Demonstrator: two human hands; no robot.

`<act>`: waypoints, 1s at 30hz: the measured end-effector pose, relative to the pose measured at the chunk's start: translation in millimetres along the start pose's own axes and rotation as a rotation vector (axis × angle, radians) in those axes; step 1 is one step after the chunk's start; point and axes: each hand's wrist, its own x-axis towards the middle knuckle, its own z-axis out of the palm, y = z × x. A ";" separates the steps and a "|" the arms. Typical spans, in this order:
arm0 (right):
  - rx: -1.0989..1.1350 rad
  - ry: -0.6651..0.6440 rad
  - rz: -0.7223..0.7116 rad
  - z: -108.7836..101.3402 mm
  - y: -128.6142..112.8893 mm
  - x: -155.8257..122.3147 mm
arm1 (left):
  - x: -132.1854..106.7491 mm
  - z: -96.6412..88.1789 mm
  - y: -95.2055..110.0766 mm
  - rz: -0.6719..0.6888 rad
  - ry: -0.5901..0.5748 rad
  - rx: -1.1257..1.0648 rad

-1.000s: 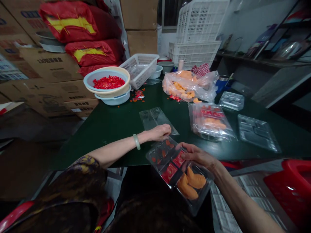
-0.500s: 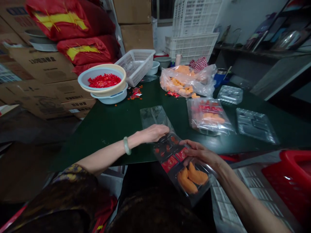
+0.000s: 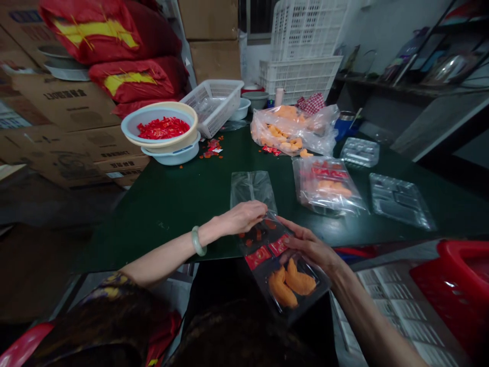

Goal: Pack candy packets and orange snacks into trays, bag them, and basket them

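A clear plastic bag [image 3: 252,187] extends from the green table toward my lap, with a clear compartment tray [image 3: 319,285] inside it. In the tray lie two orange curved pieces [image 3: 300,279], red sachets [image 3: 257,257] and small reddish bits in the far compartments. My left hand [image 3: 248,215], a pale green bangle at its wrist, pinches the bag's film near the far end of the tray. Along the right side, my right hand [image 3: 305,243] grips the bagged tray, thumb over a red sachet and the other fingers partly hidden beneath.
Filled bagged trays [image 3: 328,186] lie right of centre, beside clear trays [image 3: 401,200]. Behind are a bag of orange pieces [image 3: 292,130], stacked basins [image 3: 160,109] with red sachets, and a white basket [image 3: 217,104]. A red basket [image 3: 454,285] stands at the right.
The bagged tray has shifted slightly left and turned a little, and its open-looking far end now points straighter away. Both hands moved with it, keeping their hold.
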 end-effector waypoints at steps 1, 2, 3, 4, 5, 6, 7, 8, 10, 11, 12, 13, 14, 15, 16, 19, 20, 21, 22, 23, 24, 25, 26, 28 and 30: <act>0.002 0.002 -0.007 -0.2 1.2 -0.4 | -4.3 -0.2 -0.6 -0.041 0.037 0.061; -0.001 0.008 -0.012 -0.4 2.1 -1.3 | -9.0 -0.6 -1.3 -0.110 0.071 0.133; -0.005 0.016 -0.018 -0.5 2.7 -2.5 | -13.7 -1.0 -2.0 -0.211 0.099 0.206; -0.006 0.026 -0.024 -0.8 3.3 -3.7 | -18.3 -1.3 -2.7 -0.343 0.117 0.267; -0.003 0.035 -0.032 -1.1 3.7 -4.8 | -22.7 -1.3 -3.6 -0.489 0.126 0.301; 0.006 0.047 -0.043 -1.4 4.3 -5.8 | -26.7 -0.8 -4.5 -0.631 0.129 0.297; 0.019 0.061 -0.059 -1.7 4.9 -6.6 | -30.2 0.3 -5.7 -0.749 0.134 0.249; 0.034 0.076 -0.077 -1.7 5.8 -7.4 | -33.1 2.2 -6.9 -0.827 0.146 0.157; 0.062 0.102 -0.102 -1.1 7.8 -8.8 | -37.1 7.7 -9.3 -0.865 0.183 -0.113; 0.075 0.111 -0.107 -0.4 9.0 -9.7 | -38.4 10.9 -10.2 -0.848 0.204 -0.252; 0.089 0.115 -0.108 0.5 10.2 -10.7 | -39.2 13.9 -10.7 -0.826 0.224 -0.374; 0.103 0.119 -0.109 1.5 11.5 -11.8 | -39.9 16.5 -10.6 -0.803 0.238 -0.470; 0.117 0.123 -0.111 2.4 12.9 -12.8 | -40.4 18.4 -10.0 -0.786 0.245 -0.543; 0.131 0.132 -0.112 3.3 14.4 -13.8 | -40.8 19.7 -8.8 -0.773 0.247 -0.594; 0.145 0.148 -0.112 4.1 15.9 -14.6 | -41.3 20.3 -6.9 -0.763 0.246 -0.629; 0.192 0.204 -0.104 6.2 19.9 -16.0 | -43.0 19.7 2.5 -0.769 0.236 -0.572; 0.207 0.218 -0.101 6.9 20.8 -16.1 | -43.4 19.2 7.1 -0.792 0.238 -0.476; 0.218 0.234 -0.102 7.8 21.5 -16.2 | -43.6 18.9 12.5 -0.822 0.238 -0.350; 0.225 0.254 -0.106 8.8 21.9 -16.2 | -43.7 18.7 18.6 -0.854 0.233 -0.216; 0.228 0.281 -0.109 9.9 21.9 -16.1 | -43.6 18.7 25.4 -0.884 0.221 -0.097; 0.225 0.312 -0.111 11.2 21.5 -15.7 | -43.6 19.0 32.6 -0.904 0.203 -0.010; 0.220 0.340 -0.113 12.6 20.7 -14.7 | -43.9 19.5 39.6 -0.911 0.180 0.041; 0.211 0.365 -0.116 14.4 19.3 -12.6 | -44.5 20.3 45.8 -0.905 0.157 0.063; 0.174 0.407 -0.123 18.7 15.2 -3.7 | -47.6 22.1 53.7 -0.871 0.119 0.063; 0.065 0.471 -0.160 24.1 9.5 12.9 | -53.3 23.2 52.1 -0.855 0.102 0.078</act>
